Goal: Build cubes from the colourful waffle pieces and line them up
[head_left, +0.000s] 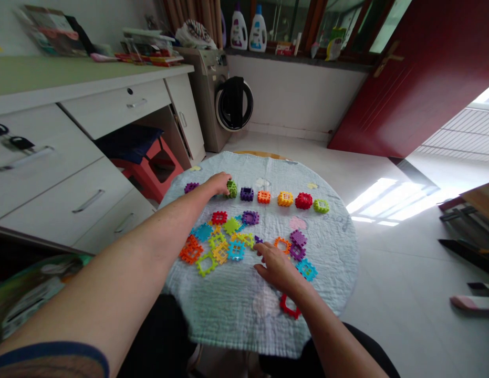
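My left hand (pixel 219 184) reaches to the far side of the round table, its fingers closed on a green building-block cube (pixel 232 189). That cube stands at the left of a row with a dark purple cube (pixel 247 193), an orange cube (pixel 263 197), a yellow cube (pixel 285 198), a red cube (pixel 303 200) and a lime-green block (pixel 321 206). My right hand (pixel 273 262) is low over the cloth, fingers apart and holding nothing visible. Near its fingertips lie a small dark purple piece (pixel 259 240) and an orange frame panel (pixel 282 245).
Loose interlocking panels lie in a heap, including a blue panel (pixel 236 250) and red-orange panels (pixel 191 250). A red frame panel (pixel 290 306) is by my right forearm. Beyond the cloth-covered table (pixel 228 315) stand a red stool (pixel 157 163) and a washing machine (pixel 207 100).
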Demonstrator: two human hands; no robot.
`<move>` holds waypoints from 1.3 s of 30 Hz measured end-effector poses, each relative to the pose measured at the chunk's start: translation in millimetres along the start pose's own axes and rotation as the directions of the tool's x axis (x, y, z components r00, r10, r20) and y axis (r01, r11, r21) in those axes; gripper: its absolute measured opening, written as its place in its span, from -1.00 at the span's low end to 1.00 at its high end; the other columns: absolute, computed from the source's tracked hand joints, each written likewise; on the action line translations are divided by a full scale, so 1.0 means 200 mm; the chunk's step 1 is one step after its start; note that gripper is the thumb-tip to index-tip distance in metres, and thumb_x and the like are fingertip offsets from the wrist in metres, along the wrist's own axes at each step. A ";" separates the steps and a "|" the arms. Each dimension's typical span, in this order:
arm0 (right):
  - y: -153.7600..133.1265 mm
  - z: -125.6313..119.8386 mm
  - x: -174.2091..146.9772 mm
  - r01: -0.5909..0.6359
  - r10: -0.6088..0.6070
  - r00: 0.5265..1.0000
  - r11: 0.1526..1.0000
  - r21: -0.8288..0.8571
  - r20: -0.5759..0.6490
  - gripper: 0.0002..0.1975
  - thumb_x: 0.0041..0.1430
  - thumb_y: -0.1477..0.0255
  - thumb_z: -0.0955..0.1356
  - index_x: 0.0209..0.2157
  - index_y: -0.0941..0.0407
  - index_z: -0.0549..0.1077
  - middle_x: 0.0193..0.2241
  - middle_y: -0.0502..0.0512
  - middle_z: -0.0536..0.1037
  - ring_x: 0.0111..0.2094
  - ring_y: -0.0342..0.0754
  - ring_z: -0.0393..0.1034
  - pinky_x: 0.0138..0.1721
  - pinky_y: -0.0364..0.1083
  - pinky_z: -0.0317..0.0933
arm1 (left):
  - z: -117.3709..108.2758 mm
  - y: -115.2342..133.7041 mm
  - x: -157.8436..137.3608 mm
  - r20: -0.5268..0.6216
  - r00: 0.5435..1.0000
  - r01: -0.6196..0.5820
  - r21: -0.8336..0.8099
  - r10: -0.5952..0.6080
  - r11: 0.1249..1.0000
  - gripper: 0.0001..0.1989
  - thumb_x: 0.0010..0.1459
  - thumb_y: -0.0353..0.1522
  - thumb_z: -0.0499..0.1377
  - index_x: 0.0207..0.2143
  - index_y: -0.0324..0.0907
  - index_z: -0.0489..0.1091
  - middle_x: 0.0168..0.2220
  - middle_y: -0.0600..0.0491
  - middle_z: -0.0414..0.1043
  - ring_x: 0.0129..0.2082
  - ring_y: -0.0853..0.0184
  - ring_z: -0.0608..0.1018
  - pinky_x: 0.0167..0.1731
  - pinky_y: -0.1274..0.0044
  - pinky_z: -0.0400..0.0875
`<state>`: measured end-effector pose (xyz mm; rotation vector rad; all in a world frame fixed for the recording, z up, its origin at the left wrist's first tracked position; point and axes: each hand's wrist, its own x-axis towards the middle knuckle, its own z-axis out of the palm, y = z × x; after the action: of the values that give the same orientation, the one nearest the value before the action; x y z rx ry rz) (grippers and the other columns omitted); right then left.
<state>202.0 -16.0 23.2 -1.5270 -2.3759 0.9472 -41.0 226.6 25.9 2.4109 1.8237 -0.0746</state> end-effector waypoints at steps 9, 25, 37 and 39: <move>0.00 0.00 0.00 0.000 0.000 1.000 1.000 0.010 0.001 -0.61 0.05 0.53 0.31 -0.03 0.16 0.38 -0.14 0.17 0.46 -0.25 -0.09 0.39 -0.21 -0.13 0.21 | 0.01 0.00 0.02 0.009 1.000 -0.026 -0.013 0.026 1.000 -0.36 -0.23 -0.36 0.33 0.01 -0.16 0.37 0.03 -0.07 0.41 -0.02 0.17 0.48 -0.05 0.53 0.33; -0.01 -0.01 -0.01 0.010 -0.007 0.999 0.997 -0.071 0.043 -0.61 0.06 0.51 0.33 -0.02 0.15 0.38 -0.14 0.17 0.49 -0.26 -0.09 0.40 -0.22 -0.13 0.20 | -0.08 -0.04 -0.53 -0.308 0.932 0.034 -0.447 -0.190 0.894 -0.42 -0.05 -0.33 0.21 0.07 -0.23 0.25 0.08 -0.12 0.34 0.09 0.18 0.39 0.09 0.41 0.29; 0.00 0.04 -0.02 0.015 -0.006 0.998 0.990 -0.137 0.069 -0.62 0.05 0.53 0.34 -0.04 0.20 0.40 -0.19 0.18 0.53 -0.28 -0.08 0.42 -0.25 -0.15 0.20 | -0.02 0.23 -1.19 -0.331 0.809 -0.054 -0.865 -0.487 0.499 -0.66 0.07 -0.32 0.10 -0.06 -0.11 0.34 -0.01 -0.01 0.43 0.00 0.29 0.47 0.01 0.42 0.41; 0.00 0.05 -0.01 0.011 -0.001 0.997 0.991 -0.136 0.073 -0.62 0.05 0.53 0.34 -0.04 0.18 0.40 -0.20 0.17 0.54 -0.28 -0.09 0.42 -0.25 -0.14 0.20 | 0.03 0.20 -1.18 -0.284 0.826 0.002 -0.863 -0.487 0.506 -0.69 0.04 -0.35 0.11 -0.11 -0.13 0.36 -0.07 0.00 0.47 -0.04 0.29 0.50 -0.02 0.42 0.42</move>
<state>199.4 -22.1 16.3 -1.5560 -2.5430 0.8703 -66.2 -10.2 48.1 1.4815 1.7341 1.2406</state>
